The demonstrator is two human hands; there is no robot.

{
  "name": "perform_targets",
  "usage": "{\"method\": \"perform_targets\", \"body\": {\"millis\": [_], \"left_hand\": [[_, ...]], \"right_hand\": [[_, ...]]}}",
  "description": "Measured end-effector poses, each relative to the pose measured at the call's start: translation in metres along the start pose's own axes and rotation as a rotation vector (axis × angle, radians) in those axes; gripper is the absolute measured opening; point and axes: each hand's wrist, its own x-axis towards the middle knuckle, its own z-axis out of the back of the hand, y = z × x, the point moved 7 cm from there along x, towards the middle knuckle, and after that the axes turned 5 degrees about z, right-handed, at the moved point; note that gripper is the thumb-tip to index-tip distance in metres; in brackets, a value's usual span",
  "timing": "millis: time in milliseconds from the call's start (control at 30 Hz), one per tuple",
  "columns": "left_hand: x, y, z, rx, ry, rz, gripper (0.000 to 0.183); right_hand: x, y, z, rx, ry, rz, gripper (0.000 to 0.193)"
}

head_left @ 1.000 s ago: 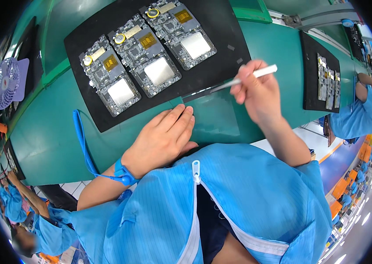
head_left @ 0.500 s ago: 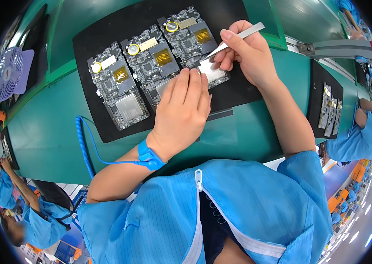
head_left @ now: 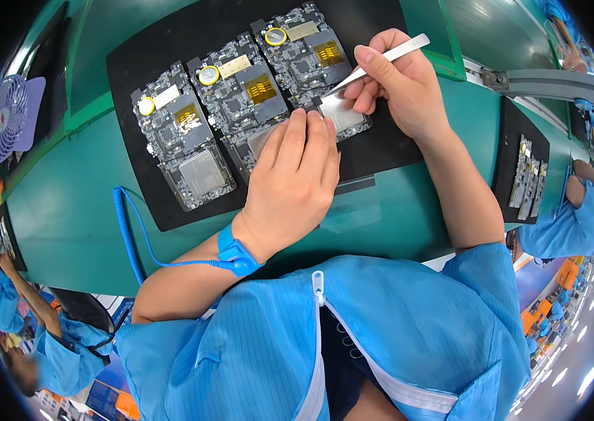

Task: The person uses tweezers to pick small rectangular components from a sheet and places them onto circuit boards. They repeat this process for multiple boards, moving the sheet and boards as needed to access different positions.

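Note:
Three circuit boards lie side by side on a black mat [head_left: 388, 151]: a left board [head_left: 163, 144], a middle board [head_left: 230, 105] and a right board [head_left: 304, 67]. Each carries a round yellow-rimmed coin cell, an amber patch and a silver metal shield. Metal tweezers [head_left: 403, 50] are pinched in my right hand [head_left: 409, 91], their tips down at the right board beside the upper edge of its silver shield [head_left: 344, 116]. My left hand [head_left: 293, 179] rests with fingers stretched out over the lower ends of the middle and right boards, partly covering their shields.
A blue coiled cord [head_left: 123, 224] runs from the wristband [head_left: 235, 254] on my left wrist over the green tabletop [head_left: 65, 231]. A purple fan [head_left: 8, 119] stands at the left. Another mat with several boards [head_left: 525, 175] lies at the right. Co-workers in blue sit on both sides.
The whole view has shifted slightly. Both hands keep nearly the same pose, with the tweezer tips still at the same part of the right board.

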Motion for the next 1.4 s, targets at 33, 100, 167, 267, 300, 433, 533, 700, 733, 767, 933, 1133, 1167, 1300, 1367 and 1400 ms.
{"method": "perform_targets", "body": {"millis": [33, 100, 167, 267, 300, 433, 533, 700, 733, 767, 933, 1133, 1167, 1300, 1367, 1400], "left_hand": [[0.000, 0.000, 0.000, 0.002, 0.008, -0.002, 0.039], [0.000, 0.000, 0.000, 0.002, 0.023, -0.008, 0.039], [-0.001, 0.001, -0.001, -0.005, 0.035, -0.016, 0.039], [-0.001, 0.004, -0.004, -0.062, -0.015, 0.021, 0.039], [-0.001, 0.005, -0.005, -0.079, -0.011, 0.029, 0.038], [0.006, 0.007, -0.002, -0.161, 0.039, 0.057, 0.036], [0.016, 0.011, 0.003, -0.230, 0.104, 0.059, 0.035], [0.010, 0.004, 0.000, -0.120, 0.090, 0.041, 0.037], [0.003, 0.001, -0.005, -0.065, 0.056, 0.028, 0.038], [-0.001, -0.002, -0.005, -0.009, 0.025, 0.014, 0.039], [-0.006, -0.005, -0.004, 0.031, 0.041, 0.001, 0.038], [-0.005, -0.007, -0.002, 0.023, 0.039, -0.010, 0.036], [-0.004, -0.007, -0.002, 0.025, 0.045, -0.014, 0.036], [-0.005, -0.007, -0.002, 0.039, 0.037, -0.026, 0.037], [-0.006, -0.006, -0.002, 0.030, 0.029, -0.022, 0.037], [-0.006, -0.006, -0.001, 0.024, 0.024, -0.021, 0.037]], "right_hand": [[0.000, 0.000, 0.000, -0.002, 0.001, 0.002, 0.023], [0.000, 0.000, -0.001, 0.003, 0.000, 0.000, 0.023], [0.000, 0.001, -0.001, 0.007, -0.001, 0.002, 0.023], [-0.001, 0.000, -0.001, 0.008, -0.003, 0.008, 0.023], [-0.001, 0.000, -0.001, 0.006, -0.005, 0.009, 0.023], [-0.002, 0.000, -0.001, -0.012, -0.009, 0.012, 0.023], [-0.002, 0.001, -0.002, -0.029, -0.011, 0.030, 0.018], [-0.008, 0.004, 0.005, 0.021, -0.119, 0.099, 0.020], [-0.010, 0.005, 0.006, 0.037, -0.133, 0.122, 0.022], [-0.013, 0.004, 0.003, 0.030, -0.136, 0.144, 0.022], [-0.022, 0.007, -0.009, -0.030, -0.089, 0.210, 0.022], [-0.026, 0.006, -0.012, -0.138, -0.063, 0.318, 0.021], [-0.027, 0.006, -0.013, -0.184, -0.051, 0.346, 0.020], [-0.036, 0.020, -0.023, -0.493, -0.049, 0.536, 0.018], [-0.044, 0.032, -0.033, -0.677, -0.035, 0.723, 0.018], [-0.045, 0.035, -0.036, -0.667, -0.010, 0.820, 0.018]]}}
